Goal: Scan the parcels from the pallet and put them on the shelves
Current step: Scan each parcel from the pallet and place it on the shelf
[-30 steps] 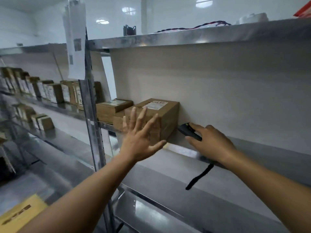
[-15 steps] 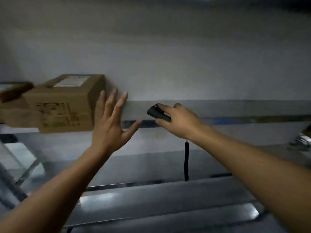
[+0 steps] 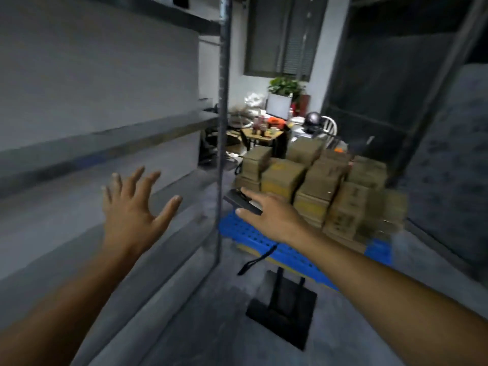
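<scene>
The parcels (image 3: 317,186) stand stacked on the blue pallet (image 3: 248,232), centre right of the frame, directly beyond the right grip (image 3: 272,217), which clasps the scanner (image 3: 241,203). The left grip (image 3: 132,207), spread and empty, lies further left, before the shelves (image 3: 105,138).

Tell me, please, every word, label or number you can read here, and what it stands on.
None is readable.
Dark print on the parcels on the pallet: too blurred to read.
On the scanner in the right hand: no text shows.
</scene>
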`<action>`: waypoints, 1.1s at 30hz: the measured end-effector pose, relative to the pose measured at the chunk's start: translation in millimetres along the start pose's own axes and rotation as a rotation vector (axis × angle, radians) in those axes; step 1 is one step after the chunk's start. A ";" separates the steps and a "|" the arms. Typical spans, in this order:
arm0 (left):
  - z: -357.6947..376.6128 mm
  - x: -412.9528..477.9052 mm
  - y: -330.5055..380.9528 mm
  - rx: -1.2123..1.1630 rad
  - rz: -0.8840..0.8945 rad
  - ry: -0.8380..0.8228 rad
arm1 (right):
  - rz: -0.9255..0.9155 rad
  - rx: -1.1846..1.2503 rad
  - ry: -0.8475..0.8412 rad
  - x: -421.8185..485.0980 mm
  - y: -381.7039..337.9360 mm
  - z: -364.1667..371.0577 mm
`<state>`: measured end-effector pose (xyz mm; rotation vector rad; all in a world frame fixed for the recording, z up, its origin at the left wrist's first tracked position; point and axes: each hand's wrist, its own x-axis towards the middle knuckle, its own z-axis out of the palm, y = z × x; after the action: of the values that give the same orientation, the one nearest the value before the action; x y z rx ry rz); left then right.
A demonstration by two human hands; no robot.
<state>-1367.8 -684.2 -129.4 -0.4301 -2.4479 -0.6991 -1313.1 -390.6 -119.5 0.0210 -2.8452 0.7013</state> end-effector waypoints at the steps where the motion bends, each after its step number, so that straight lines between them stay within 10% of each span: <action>1: 31.0 4.1 36.7 -0.056 0.037 -0.046 | 0.049 -0.012 0.015 -16.3 37.0 -21.0; 12: 289.0 -22.1 319.8 -0.299 0.314 -0.598 | 0.492 -0.140 0.145 -158.2 324.1 -147.5; 33: 536.2 59.7 430.0 0.215 0.786 -0.740 | 0.714 -0.096 -0.068 -79.4 591.5 -108.4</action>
<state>-1453.3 -23.9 -310.2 -1.6659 -2.5936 0.0944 -1251.6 181.0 -313.2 -1.0402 -2.9215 0.6783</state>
